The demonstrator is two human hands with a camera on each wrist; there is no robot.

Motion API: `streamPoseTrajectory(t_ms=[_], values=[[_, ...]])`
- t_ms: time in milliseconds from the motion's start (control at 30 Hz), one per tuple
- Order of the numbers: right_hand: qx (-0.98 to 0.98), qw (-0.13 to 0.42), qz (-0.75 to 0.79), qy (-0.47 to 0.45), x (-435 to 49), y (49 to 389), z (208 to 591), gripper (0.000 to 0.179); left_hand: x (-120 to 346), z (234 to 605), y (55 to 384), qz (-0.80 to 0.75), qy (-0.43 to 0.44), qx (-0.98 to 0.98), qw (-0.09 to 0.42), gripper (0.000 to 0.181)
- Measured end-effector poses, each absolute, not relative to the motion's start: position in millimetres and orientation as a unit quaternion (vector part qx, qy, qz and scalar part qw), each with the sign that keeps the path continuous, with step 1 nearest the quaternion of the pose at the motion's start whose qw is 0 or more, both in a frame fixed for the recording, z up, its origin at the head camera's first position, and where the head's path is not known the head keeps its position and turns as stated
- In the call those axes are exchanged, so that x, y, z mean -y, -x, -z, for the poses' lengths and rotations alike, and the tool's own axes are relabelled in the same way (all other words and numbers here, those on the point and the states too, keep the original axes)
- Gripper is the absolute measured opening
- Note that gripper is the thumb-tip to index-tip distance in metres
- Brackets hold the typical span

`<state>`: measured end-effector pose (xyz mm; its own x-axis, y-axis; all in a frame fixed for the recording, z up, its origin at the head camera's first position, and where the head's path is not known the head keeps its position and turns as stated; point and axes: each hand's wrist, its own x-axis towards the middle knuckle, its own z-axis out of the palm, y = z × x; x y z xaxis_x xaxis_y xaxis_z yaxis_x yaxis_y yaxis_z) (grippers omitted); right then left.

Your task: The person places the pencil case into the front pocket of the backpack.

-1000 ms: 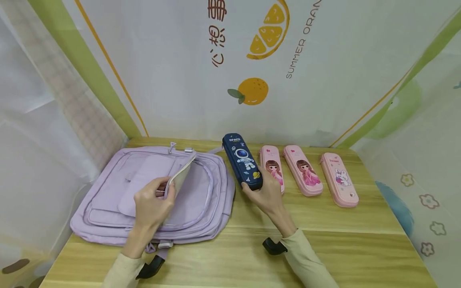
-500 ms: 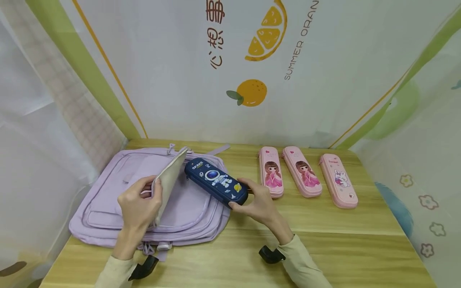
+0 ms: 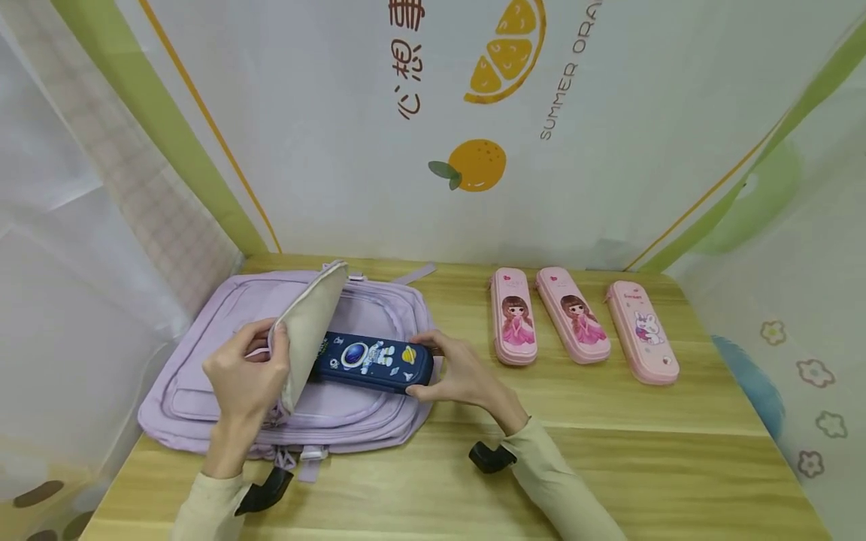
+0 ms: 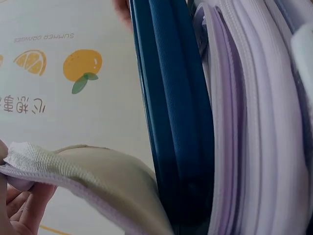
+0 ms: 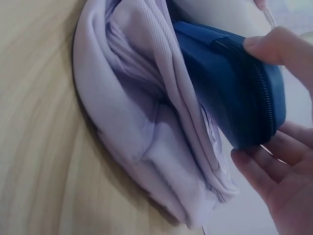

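Observation:
A lilac backpack (image 3: 203, 361) lies flat on the wooden table. My left hand (image 3: 246, 368) pinches the zippered edge of its front pocket flap (image 3: 313, 323) and holds it raised, cream lining showing. My right hand (image 3: 456, 372) grips one end of a navy pencil case (image 3: 379, 362) with an astronaut print. The far end of the case is hidden behind the raised flap. In the right wrist view, thumb and fingers hold the zippered end of the navy pencil case (image 5: 234, 83). The left wrist view has the case (image 4: 176, 112) between flap and bag.
To the right, two pink pencil cases with a doll print (image 3: 516, 315) (image 3: 573, 315) and one with a rabbit print (image 3: 643, 332) lie in a row on the wooden table (image 3: 609, 466). A fruit-printed curtain (image 3: 325, 150) hangs behind the table.
The navy pencil case has moved left from beside the pink cases, turned nearly crosswise, and its far end has gone under the flap. My left hand has pulled the flap further left and open.

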<state>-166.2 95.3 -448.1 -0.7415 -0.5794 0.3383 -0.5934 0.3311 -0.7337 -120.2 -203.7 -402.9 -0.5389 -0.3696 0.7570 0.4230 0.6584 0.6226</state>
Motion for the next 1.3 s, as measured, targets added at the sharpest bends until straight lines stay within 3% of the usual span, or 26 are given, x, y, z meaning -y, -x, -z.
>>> streamPoseTrajectory(t_ms=[333, 967, 1300], values=[[0.795, -0.089, -0.453, -0.394, -63.5, 178.0, 447.5, 0.065, 196.2, 398.4, 125.9, 0.423, 0.02, 0.771, 0.475, 0.01], [0.84, -0.091, -0.397, -0.358, -21.7, 179.9, 457.1, 0.072, 208.8, 405.0, 124.7, 0.426, -0.013, 0.764, 0.484, 0.009], [0.795, -0.133, -0.504, -0.309, -5.9, 179.1, 455.6, 0.054, 208.7, 403.3, 123.5, 0.423, -0.009, 0.765, 0.486, 0.011]])
